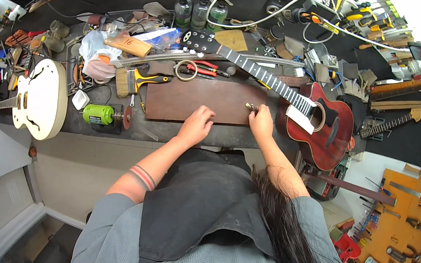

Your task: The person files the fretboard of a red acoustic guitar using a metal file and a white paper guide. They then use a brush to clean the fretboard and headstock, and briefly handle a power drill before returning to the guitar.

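A flat brown board lies lengthwise in front of me on the bench. On its near edge rests my left hand, fingers lying loosely on the surface and holding nothing. Over the board's right end, my right hand is closed, its fingertips pinching a small brass-coloured metal piece whose exact kind is too small to make out. Just right of that hand lies a dark red guitar, its neck slanting up behind the board to a black headstock. A white block covers part of its soundhole.
A wide brush, a green motor tool and a cream guitar body are to the left. Behind the board lie a tape roll, red-handled pliers and spray bottles. Tools hang on a wooden panel at right.
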A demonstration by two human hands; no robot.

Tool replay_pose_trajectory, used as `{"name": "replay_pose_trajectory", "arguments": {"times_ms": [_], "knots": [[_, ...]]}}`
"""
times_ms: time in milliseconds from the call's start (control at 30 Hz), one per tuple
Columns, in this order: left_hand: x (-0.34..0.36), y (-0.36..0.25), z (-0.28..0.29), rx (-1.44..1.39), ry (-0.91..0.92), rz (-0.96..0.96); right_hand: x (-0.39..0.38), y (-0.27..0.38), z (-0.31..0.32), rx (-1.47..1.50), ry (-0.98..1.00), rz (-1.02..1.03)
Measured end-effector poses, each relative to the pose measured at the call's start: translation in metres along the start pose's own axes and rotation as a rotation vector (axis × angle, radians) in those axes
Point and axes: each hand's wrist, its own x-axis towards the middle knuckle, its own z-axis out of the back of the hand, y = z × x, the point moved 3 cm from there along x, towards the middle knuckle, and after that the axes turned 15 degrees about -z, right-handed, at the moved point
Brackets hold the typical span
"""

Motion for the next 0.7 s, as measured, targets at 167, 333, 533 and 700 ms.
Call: {"name": "replay_pose_trajectory", "arguments": {"times_ms": [167,333,533,700], "knots": [[0.080,-0.016,-0.057,0.118,0.123,-0.259,-0.042,-0.054,-0.005,0.566,0.244,-0.407],[0.131,-0.020,-0.108,0.469,0.408,-0.395,-0.137,-0.070,0.021,1.091,0.517,-0.624],[0.134,-0.004,-0.139,0.689,0.620,-0.702,-0.233,-0.113,0.025,1.244,0.580,-0.887],[0.142,-0.014,-0.149,0.635,0.743,-0.519,-0.275,-0.127,0.023,1.408,0.548,-0.989]]}}
